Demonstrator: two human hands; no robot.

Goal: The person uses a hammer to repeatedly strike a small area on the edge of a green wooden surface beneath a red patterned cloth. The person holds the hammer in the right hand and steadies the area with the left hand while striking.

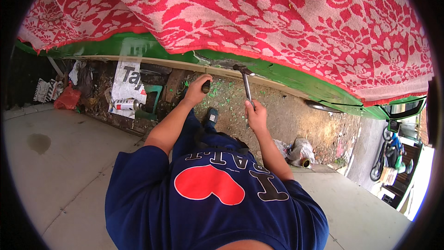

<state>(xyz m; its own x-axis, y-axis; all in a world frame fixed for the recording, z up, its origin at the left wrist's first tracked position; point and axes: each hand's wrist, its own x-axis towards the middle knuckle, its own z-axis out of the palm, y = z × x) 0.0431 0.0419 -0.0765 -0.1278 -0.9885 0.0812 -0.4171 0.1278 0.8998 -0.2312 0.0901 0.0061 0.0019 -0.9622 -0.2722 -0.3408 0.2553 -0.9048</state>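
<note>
My right hand [256,114] grips the shaft of a hammer [247,85]. The hammer's head is at the chipped, bare patch [223,63] on the lower edge of a green vehicle body panel [159,48]; whether it touches cannot be told. My left hand [198,88] is closed around a dark tool handle [206,86] just below that edge. The tool's other end is hidden. A pale strip [166,61] runs along the underside of the green panel.
A red and pink floral cloth [263,17] drapes over the vehicle. Green paint flakes litter the rough ground [229,93]. At left lie a spray can [126,104], a printed sheet [125,80] and a red plastic bag [68,98]. A clear plastic bag [301,151] sits at right; a motorcycle [388,156] stands beyond.
</note>
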